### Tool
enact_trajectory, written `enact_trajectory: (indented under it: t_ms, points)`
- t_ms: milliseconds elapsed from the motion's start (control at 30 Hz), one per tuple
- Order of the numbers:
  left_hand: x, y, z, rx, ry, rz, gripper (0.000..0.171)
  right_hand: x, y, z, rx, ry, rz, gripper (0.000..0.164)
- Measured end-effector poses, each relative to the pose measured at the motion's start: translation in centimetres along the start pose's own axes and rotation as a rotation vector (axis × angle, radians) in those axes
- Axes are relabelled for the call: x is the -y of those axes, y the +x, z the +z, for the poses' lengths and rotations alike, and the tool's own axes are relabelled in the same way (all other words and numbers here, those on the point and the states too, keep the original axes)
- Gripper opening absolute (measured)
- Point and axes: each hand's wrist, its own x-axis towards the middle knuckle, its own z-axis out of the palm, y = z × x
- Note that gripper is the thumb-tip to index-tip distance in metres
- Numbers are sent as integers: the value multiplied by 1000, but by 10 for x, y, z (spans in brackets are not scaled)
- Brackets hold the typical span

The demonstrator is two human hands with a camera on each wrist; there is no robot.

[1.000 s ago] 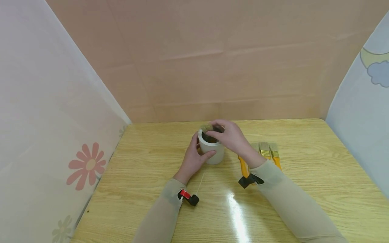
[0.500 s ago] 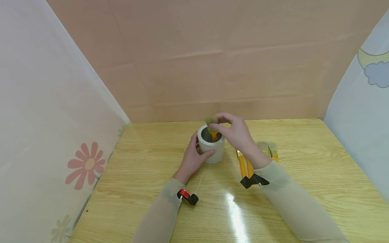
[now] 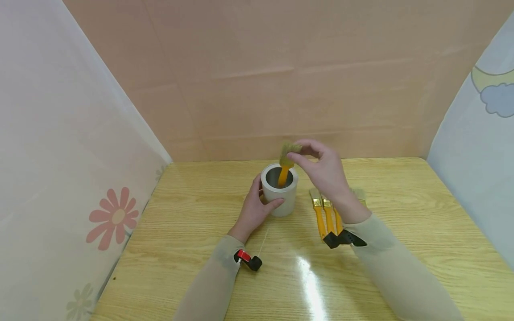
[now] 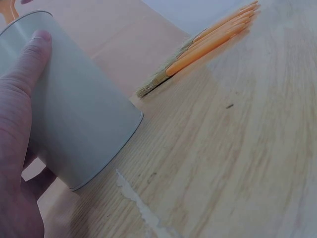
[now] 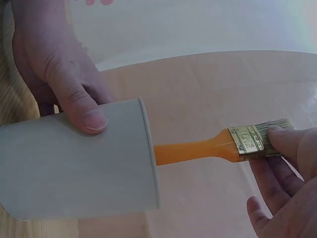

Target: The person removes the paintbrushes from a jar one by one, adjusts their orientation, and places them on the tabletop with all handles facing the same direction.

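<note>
A white cylindrical can with a dark inside stands on the table, and my left hand grips its side, thumb toward me. Above its mouth my right hand pinches a paintbrush by the bristles. In the right wrist view thumb and fingers hold the bristles just past the metal band, and the orange handle runs down into the can. The left wrist view shows the can's lower rim at the tabletop and my left thumb along its wall.
Several more orange-handled paintbrushes lie side by side on the wooden table, right of the can, partly hidden under my right forearm. A tan backdrop rises behind the table, with pale printed walls at the sides.
My right hand has risen and moved right, drawing the paintbrush upward so its orange handle shows above the can's mouth. My left hand keeps its grip on the can.
</note>
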Motion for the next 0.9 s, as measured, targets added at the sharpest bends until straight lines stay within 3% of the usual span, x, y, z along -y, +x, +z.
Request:
enact_trajectory:
  t_ms: [200, 567, 900]
  points:
    - [0, 0, 1, -2, -10, -7, 95, 4, -1, -9, -44, 42, -39, 23]
    - [0, -1, 1, -8, -6, 1, 95, 4, -5, -29, -144, 164, -6, 20]
    - [1, -1, 1, -15, 8, -12, 95, 5, -6, -52, -225, 352, 17, 16]
